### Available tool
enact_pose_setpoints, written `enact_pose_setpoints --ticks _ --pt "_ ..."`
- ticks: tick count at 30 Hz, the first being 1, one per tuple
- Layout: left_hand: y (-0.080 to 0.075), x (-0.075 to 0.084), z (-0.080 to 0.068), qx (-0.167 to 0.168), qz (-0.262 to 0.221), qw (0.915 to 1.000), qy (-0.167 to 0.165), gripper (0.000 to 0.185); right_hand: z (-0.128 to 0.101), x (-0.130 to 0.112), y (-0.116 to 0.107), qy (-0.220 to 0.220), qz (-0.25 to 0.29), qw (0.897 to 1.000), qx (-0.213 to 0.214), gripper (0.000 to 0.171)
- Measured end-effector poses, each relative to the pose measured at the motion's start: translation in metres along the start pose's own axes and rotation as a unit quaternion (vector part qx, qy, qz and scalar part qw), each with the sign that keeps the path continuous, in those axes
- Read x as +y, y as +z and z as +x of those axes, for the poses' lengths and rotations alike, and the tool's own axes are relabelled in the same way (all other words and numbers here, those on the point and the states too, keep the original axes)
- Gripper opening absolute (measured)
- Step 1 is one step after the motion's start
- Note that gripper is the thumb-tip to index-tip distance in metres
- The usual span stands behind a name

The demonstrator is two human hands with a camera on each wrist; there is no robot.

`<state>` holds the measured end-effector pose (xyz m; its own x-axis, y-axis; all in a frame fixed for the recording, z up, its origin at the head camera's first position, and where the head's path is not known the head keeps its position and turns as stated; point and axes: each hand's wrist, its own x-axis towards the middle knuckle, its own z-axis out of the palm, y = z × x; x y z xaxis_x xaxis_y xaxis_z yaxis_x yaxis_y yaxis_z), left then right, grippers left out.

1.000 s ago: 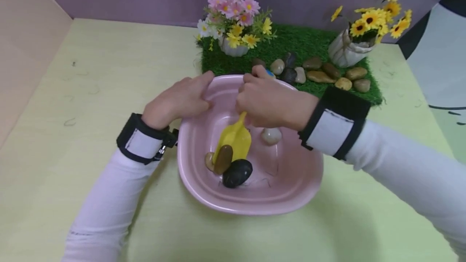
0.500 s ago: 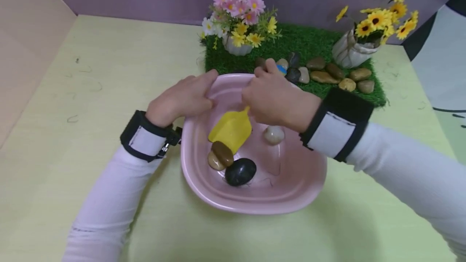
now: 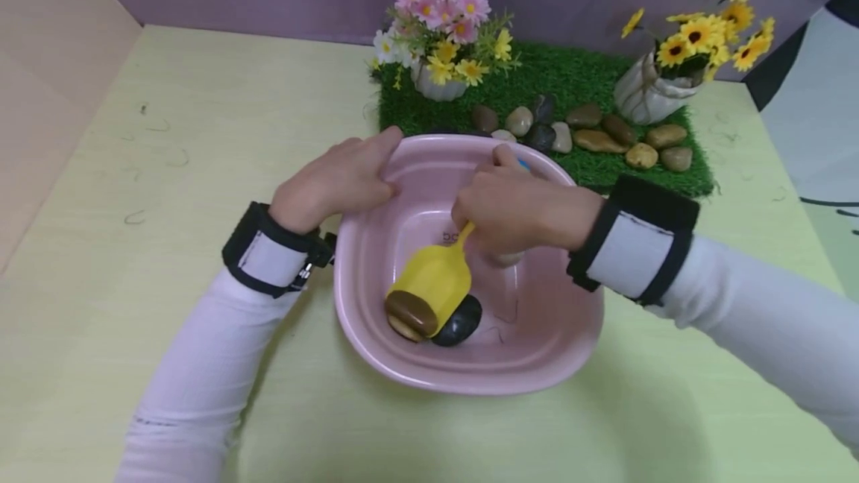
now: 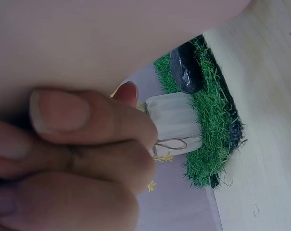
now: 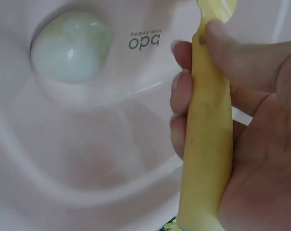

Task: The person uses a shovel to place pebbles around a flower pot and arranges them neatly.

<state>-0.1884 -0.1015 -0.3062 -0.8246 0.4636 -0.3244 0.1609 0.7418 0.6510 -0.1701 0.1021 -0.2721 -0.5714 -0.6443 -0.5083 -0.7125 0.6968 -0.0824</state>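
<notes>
In the head view, my left hand [image 3: 335, 181] grips the far left rim of a pink basin [image 3: 553, 334]. The left wrist view shows its fingers curled against the basin's wall. My right hand [image 3: 506, 203] holds a toy shovel by its yellow handle [image 5: 205, 125], thumb along the neck. The yellow shovel blade [image 3: 435, 278] slopes down inside the basin. A brown stone [image 3: 411, 310] lies across the blade's front edge, above a tan stone [image 3: 405, 329]. Beside the blade sits a black stone [image 3: 459, 321]. A whitish stone [image 5: 72, 46] is mostly hidden by my right hand in the head view.
Behind the basin, a grass mat [image 3: 564, 69] bears several pebbles [image 3: 599, 141]. Two flowerpots stand on it, one with pink and yellow flowers [image 3: 443, 36], one with sunflowers [image 3: 698, 39]. The pale table [image 3: 221, 95] meets a purple wall at the back.
My right hand has come down and nearer, bringing the shovel blade toward the basin's near left. The brown stone has ended up across its front edge. The left hand keeps its grip.
</notes>
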Motion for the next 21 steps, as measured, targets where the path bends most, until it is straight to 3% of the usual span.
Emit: enact_pose_setpoints --ticks 3,6,11,14,16,19,21 --pt "-0.001 0.0 0.0 -0.001 0.001 1.0 -0.001 0.023 -0.004 0.0 0.002 0.0 0.0 1.0 0.019 0.009" --pt "-0.001 0.0 -0.001 -0.003 -0.002 1.0 0.001 0.023 -0.008 -0.006 0.004 0.009 -0.045 0.998 0.053 0.006" --pt "0.0 0.001 0.0 -0.002 -0.003 1.0 0.006 0.023 -0.017 -0.023 0.011 0.013 -0.164 0.978 0.128 0.013" --pt "-0.001 0.002 0.0 0.0 0.0 1.0 0.004 0.023 -0.022 -0.027 0.014 0.011 -0.189 0.971 0.145 0.016" --pt "-0.001 0.002 0.0 0.002 0.004 1.0 0.0 0.023 -0.022 -0.024 0.015 0.013 -0.16 0.978 0.133 0.013" --pt "0.0 0.002 0.001 0.003 0.005 1.0 -0.006 0.023 -0.018 -0.014 0.014 0.018 -0.056 0.995 0.082 0.011" --pt "0.0 0.002 0.0 0.001 0.003 1.0 -0.007 0.023 -0.016 -0.005 0.012 0.014 0.016 0.998 0.056 0.012"
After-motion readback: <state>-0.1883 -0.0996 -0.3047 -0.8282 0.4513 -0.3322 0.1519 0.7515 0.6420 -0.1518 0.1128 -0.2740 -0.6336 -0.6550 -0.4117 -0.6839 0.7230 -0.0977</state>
